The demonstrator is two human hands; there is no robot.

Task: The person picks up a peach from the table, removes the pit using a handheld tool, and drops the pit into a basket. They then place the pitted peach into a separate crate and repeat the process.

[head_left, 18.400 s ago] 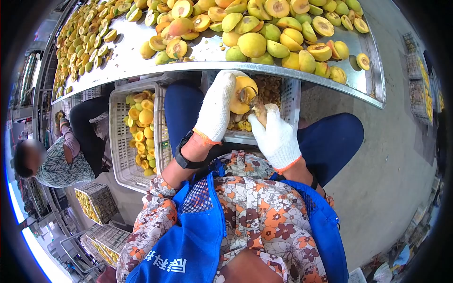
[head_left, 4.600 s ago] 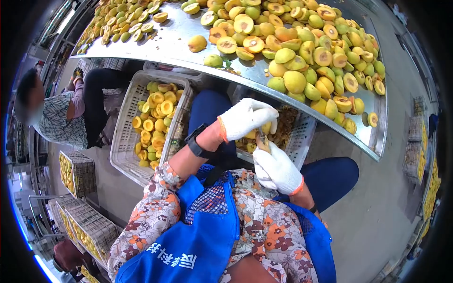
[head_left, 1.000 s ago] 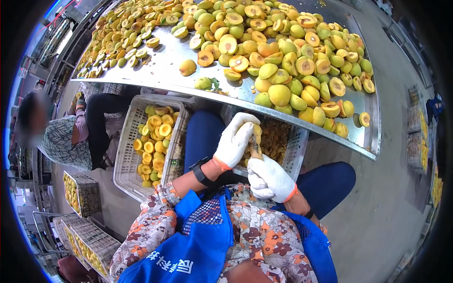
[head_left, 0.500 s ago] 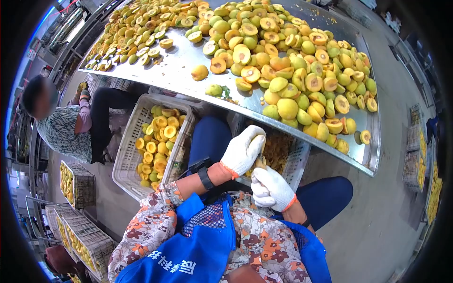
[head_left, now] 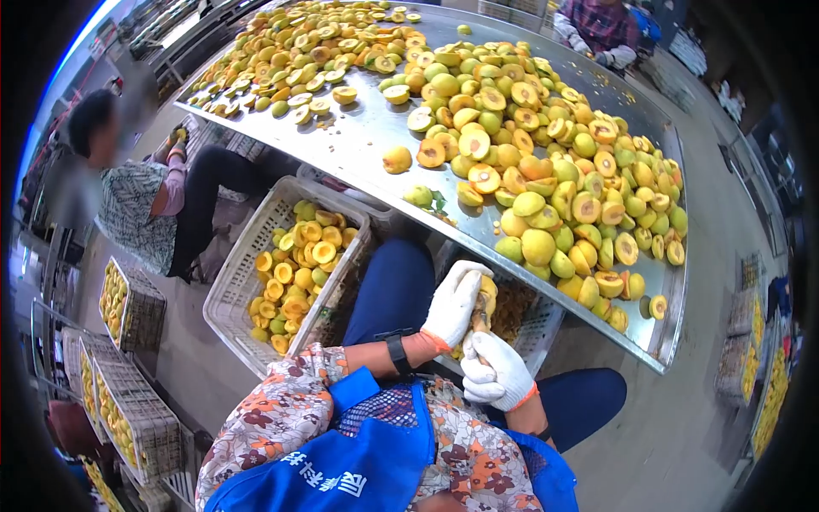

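Observation:
My left hand, in a white knit glove, grips a yellow fruit half that looks like peach or apricot. My right hand, gloved too, is closed round a small tool with a brownish handle. The tool's upper end meets the fruit; its tip is hidden. Both hands are close together above a crate between my knees, with brownish-yellow scraps inside. Beyond them, heaps of halved yellow-green fruit lie on a metal table, many showing brown pits.
A white crate of pitted yellow halves stands left of my leg. Farther left sits another person. A person's gloved hands show at the table's far side. Filled crates stand at lower left, others at right.
The view has shifted, so the table sits slightly lower and to the right. The fruit half in my left hand shows more now. A person has come into view at the far side.

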